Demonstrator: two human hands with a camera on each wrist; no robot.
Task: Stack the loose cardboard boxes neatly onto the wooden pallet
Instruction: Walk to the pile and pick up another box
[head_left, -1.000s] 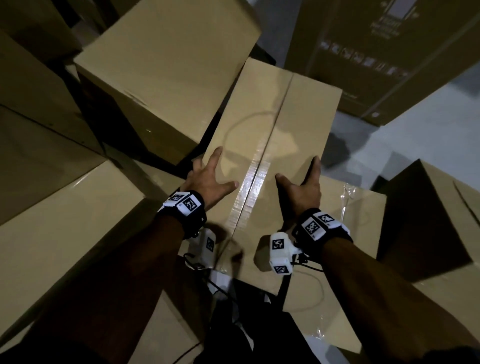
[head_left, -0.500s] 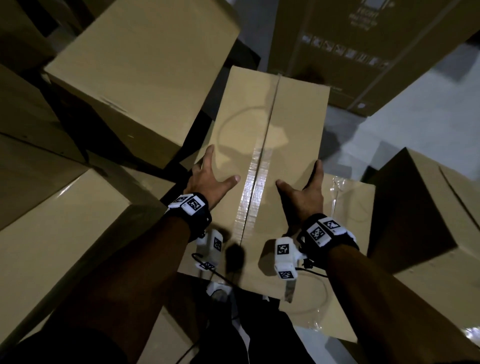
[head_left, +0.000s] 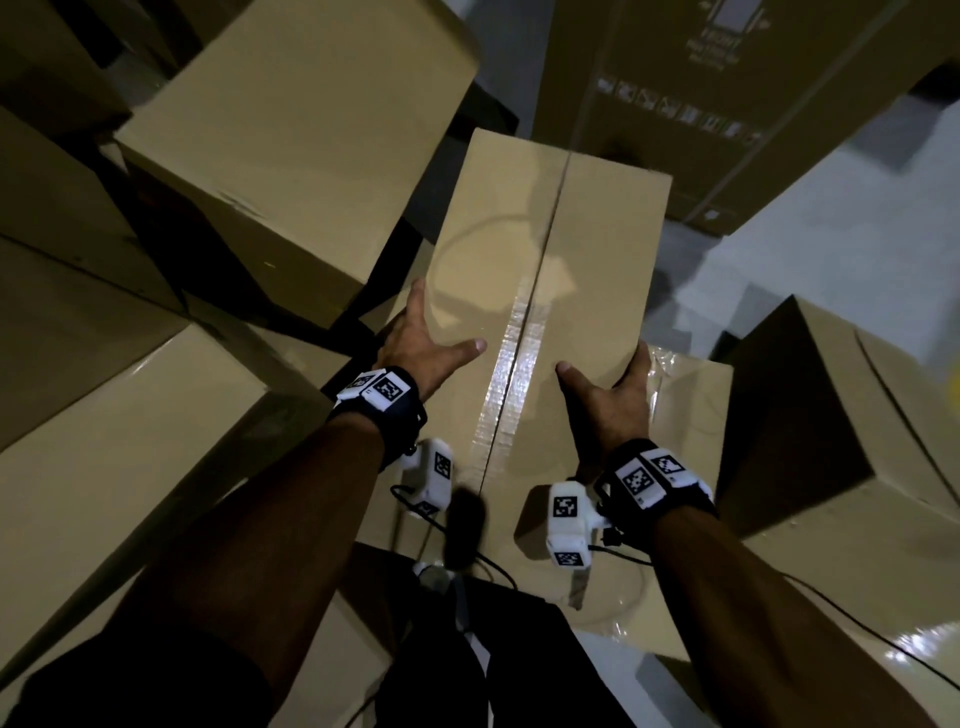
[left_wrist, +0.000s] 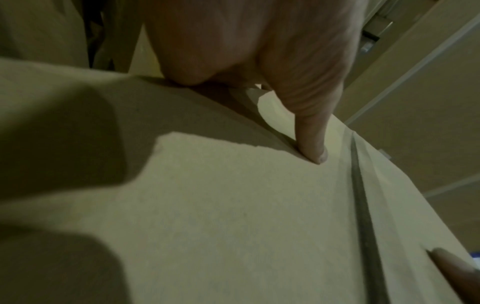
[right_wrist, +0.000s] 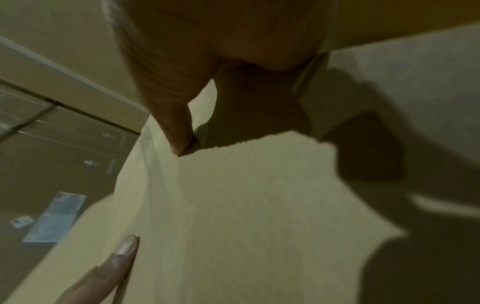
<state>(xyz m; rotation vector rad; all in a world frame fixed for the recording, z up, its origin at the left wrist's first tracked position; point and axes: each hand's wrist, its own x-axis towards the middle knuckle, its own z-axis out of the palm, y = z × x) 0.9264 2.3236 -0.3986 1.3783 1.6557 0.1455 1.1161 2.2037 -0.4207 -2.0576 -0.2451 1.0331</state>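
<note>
Both hands on the taped cardboard box (head_left: 545, 291) — left hand (head_left: 421, 345) grasps its left edge, thumb flat on top near the tape seam (head_left: 511, 364); right hand (head_left: 610, 400) grasps the right edge the same way. Fingers go over the sides; how far they wrap can't be told, wrist views are blurry. Box sits centre, lying on a shiny wrapped box (head_left: 685, 467) at near right. Versus a second ago: it sits further from the person, hands slid along with it, grip unchanged. Large box (head_left: 291, 140) far left, printed carton (head_left: 727, 104) far right. Pallet probably hidden.
</note>
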